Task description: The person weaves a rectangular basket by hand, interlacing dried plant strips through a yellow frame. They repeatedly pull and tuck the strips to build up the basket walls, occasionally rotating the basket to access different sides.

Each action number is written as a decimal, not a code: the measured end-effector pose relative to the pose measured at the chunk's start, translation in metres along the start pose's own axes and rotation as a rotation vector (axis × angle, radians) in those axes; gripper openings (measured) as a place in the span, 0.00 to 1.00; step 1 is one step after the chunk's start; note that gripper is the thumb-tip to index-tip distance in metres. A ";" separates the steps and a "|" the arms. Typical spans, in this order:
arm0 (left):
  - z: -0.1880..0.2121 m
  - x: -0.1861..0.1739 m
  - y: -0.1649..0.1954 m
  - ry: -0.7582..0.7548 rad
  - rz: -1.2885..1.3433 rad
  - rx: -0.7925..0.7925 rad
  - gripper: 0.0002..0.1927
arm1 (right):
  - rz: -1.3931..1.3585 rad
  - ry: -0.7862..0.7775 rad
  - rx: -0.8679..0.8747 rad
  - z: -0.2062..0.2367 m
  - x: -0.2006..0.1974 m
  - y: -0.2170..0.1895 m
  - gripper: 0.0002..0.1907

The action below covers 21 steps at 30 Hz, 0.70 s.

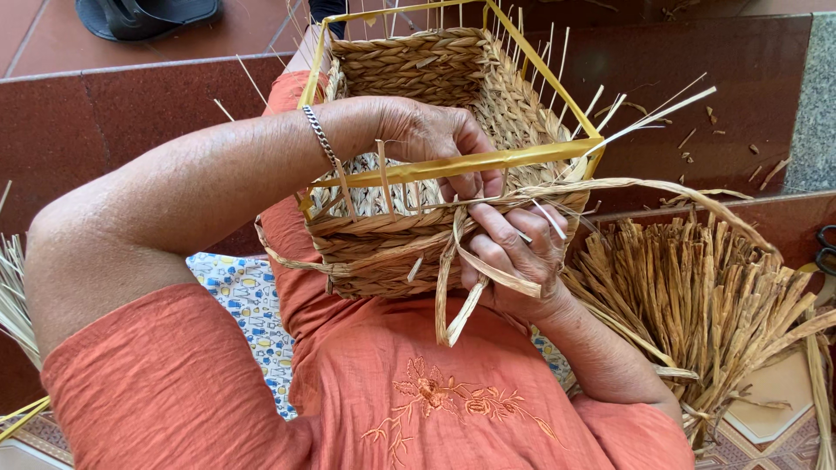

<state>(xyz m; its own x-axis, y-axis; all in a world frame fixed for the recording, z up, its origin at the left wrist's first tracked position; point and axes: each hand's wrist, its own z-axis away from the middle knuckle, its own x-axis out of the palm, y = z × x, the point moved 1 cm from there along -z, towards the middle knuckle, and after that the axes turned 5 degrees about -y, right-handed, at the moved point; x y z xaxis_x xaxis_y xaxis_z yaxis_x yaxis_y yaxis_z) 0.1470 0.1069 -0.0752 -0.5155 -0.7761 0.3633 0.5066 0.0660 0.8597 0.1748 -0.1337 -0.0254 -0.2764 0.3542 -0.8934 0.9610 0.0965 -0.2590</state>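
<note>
A half-woven straw basket (418, 65) sits on my lap inside a yellow metal frame (453, 164). My left hand (435, 135), with a silver bracelet on the wrist, reaches inside the basket and curls over the frame's near bar. My right hand (518, 248) is outside the near wall, pinching flat dried straw strands (461, 292) that loop down from the weave. A long strand (679, 193) arcs away to the right from my fingers.
A bundle of dried straw (705, 296) lies at my right. Thin pale reeds (13, 296) lie at the left edge. Red tiled steps (131, 104) run ahead, with a dark sandal (144, 17) at top left. A patterned cloth (248, 305) is under me.
</note>
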 end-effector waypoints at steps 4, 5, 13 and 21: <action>-0.003 0.002 0.000 -0.057 0.020 -0.062 0.12 | -0.001 0.037 -0.003 0.005 0.005 0.003 0.12; -0.003 0.002 0.001 -0.046 0.013 -0.093 0.12 | 0.001 0.036 0.000 0.007 0.007 0.004 0.10; 0.009 -0.012 0.014 0.365 -0.584 -0.247 0.12 | -0.263 0.301 0.038 0.019 0.014 0.011 0.08; 0.047 -0.030 0.020 0.535 -1.286 -0.750 0.07 | -0.261 0.276 0.177 0.014 0.010 0.007 0.15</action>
<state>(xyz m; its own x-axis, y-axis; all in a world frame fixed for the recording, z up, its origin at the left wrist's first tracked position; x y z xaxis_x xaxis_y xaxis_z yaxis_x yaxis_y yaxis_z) 0.1404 0.1605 -0.0518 -0.6412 -0.1995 -0.7410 0.2370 -0.9699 0.0560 0.1785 -0.1426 -0.0412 -0.4758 0.5771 -0.6638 0.8364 0.0633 -0.5445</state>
